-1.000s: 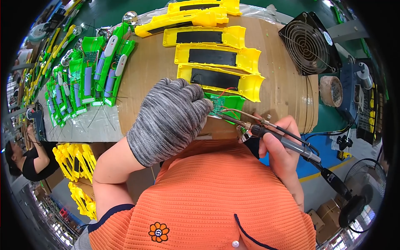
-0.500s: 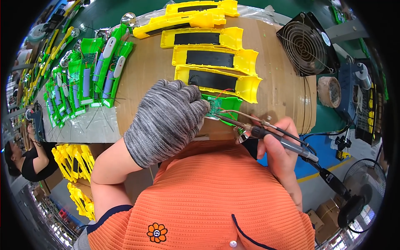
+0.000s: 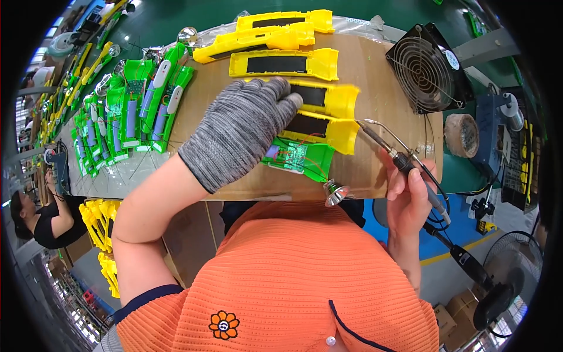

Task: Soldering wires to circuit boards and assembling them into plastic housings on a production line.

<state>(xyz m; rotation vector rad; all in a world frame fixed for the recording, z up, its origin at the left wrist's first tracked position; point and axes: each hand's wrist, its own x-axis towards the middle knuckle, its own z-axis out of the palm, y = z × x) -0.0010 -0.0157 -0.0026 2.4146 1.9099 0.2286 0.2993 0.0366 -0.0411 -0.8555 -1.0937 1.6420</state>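
My left hand (image 3: pixel 240 126), in a grey striped knit glove with bare fingertips, is closed at the left end of a yellow plastic shell (image 3: pixel 346 101) with a black strip inside. Its fingers hide that end. A second yellow shell (image 3: pixel 340 136) lies just nearer, partly under the hand. Below it rests a green shell (image 3: pixel 318 161) with a circuit board (image 3: pixel 293 155), red wires and a silver reflector cup (image 3: pixel 335 192) at the table's front edge. My right hand (image 3: pixel 410 196) grips a soldering iron (image 3: pixel 404 163) with a thin metal feed tube, its tip right of the yellow shells.
Further yellow shells (image 3: pixel 322 63) lie toward the back. Several green shells (image 3: pixel 139 70) with purple cells and loose wires stand at the left. A black fan (image 3: pixel 425 73), a tape roll (image 3: pixel 461 135) and a blue box (image 3: pixel 489 126) are at the right. Another person (image 3: pixel 56 217) sits far left.
My left hand has moved away from the circuit board, up to the yellow shell, which is blurred and slightly shifted. The soldering iron has lifted off the board and swung right.
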